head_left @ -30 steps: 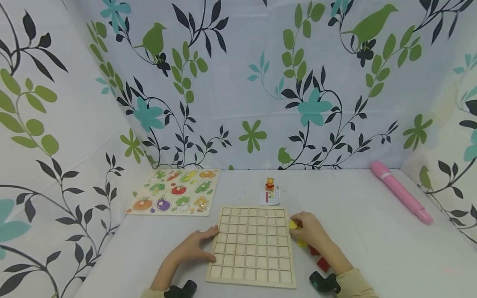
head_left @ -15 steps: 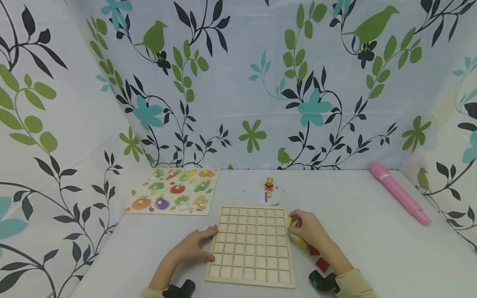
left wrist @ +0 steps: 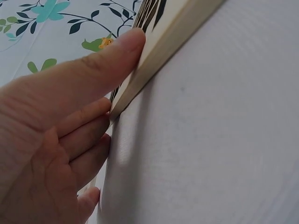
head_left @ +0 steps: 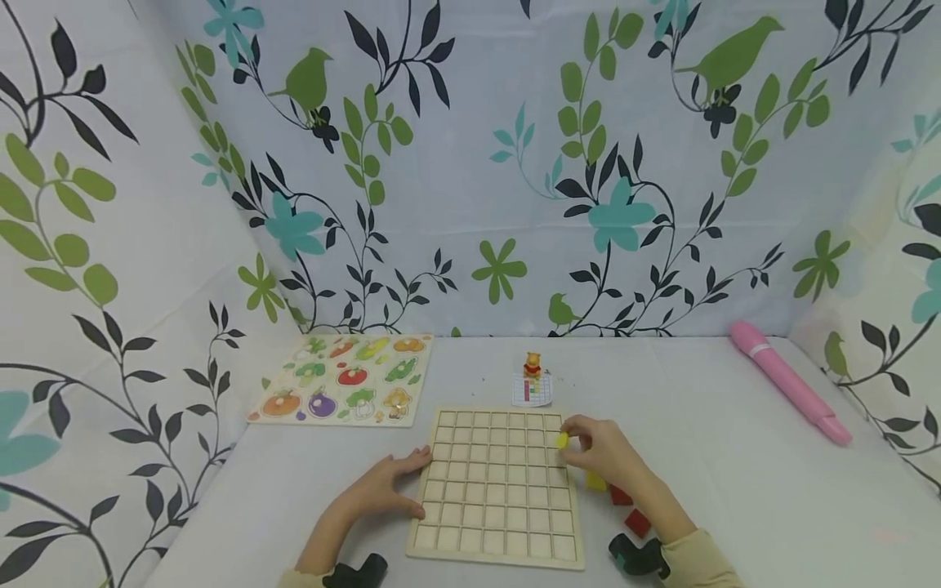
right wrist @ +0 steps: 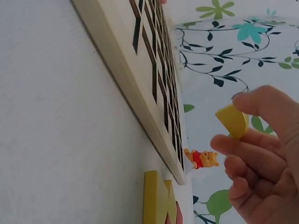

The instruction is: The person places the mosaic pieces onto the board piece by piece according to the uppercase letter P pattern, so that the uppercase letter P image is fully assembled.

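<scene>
A pale wooden grid board with many square cells lies flat in front of me in the head view. My left hand rests against the board's left edge, thumb and fingers spread and touching it. Between the thumb and fingertips of my right hand a small yellow block is pinched, held over the board's upper right edge. Beside the board on the right, partly hidden by the right hand and wrist, lie another yellow block and red blocks.
Behind the board stands a small bear figurine by a white card with coloured squares. A vegetable picture puzzle board lies at the back left. To the far right is a pink marker-shaped stick. Patterned cloth hangs around the table.
My right hand has lifted the yellow block from beside the board and moved it left, over the board's right edge. My left hand has stayed at the left edge.
</scene>
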{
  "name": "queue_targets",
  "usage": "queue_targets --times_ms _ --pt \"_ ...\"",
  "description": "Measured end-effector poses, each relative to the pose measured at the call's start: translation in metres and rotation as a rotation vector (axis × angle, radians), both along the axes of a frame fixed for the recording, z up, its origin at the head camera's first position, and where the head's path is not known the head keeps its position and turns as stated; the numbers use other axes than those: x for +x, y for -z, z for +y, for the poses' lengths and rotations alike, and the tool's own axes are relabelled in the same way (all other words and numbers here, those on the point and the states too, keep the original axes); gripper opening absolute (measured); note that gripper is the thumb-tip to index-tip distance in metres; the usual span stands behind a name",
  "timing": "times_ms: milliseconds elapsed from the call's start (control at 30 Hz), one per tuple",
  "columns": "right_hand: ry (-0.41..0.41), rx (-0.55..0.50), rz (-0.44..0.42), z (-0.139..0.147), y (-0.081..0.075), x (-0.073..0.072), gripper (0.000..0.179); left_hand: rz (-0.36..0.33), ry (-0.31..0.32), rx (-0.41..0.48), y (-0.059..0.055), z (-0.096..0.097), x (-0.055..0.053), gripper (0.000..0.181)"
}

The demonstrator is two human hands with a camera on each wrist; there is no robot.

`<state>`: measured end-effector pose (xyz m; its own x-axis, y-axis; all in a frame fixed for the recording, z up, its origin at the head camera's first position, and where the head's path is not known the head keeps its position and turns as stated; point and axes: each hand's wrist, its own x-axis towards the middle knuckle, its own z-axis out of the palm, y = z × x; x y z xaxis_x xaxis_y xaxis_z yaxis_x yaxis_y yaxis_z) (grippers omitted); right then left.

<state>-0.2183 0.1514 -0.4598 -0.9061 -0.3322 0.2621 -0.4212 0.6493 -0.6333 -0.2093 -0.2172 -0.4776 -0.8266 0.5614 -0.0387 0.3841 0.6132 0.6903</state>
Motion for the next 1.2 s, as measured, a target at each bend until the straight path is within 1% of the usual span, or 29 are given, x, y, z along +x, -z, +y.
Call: queue_targets --times_ms 167,267,500,567,667,767,1000,1100,1200 --pt "-0.127 -0.032 0.018 -0.002 -0.002 -0.003 0.027 0.005 0.000 -0.004 0.000 0.001 0.000 0.085" --pt "-0.161 -0.054 0.042 -0.007 -0.004 -0.006 0.026 0.015 0.003 0.007 0.000 0.001 0.001 0.084" --pt "-0.182 -0.064 0.041 -0.018 -0.008 -0.012 0.026 0.017 0.008 0.000 0.001 0.000 0.002 0.083" --pt "-0.195 -0.073 0.066 -0.021 -0.009 -0.014 0.028 0.017 0.008 0.000 0.001 0.000 0.002 0.083" --pt "-0.220 -0.090 0.125 -0.024 -0.008 -0.018 0.031 0.021 0.005 0.008 0.001 0.000 0.002 0.083" --pt "-0.231 -0.098 0.144 -0.025 -0.007 -0.019 0.031 0.024 0.010 0.017 0.003 0.000 0.003 0.083" --pt "-0.221 -0.066 0.084 -0.028 -0.004 -0.022 0.029 0.012 0.002 0.009 0.007 0.001 0.004 0.084" --pt "-0.222 -0.044 0.056 -0.030 -0.004 -0.026 0.029 0.011 -0.002 0.001 0.006 0.000 0.003 0.084" --pt "-0.240 -0.043 0.047 -0.033 -0.004 -0.029 0.029 0.016 -0.002 -0.004 0.003 -0.001 0.002 0.084"
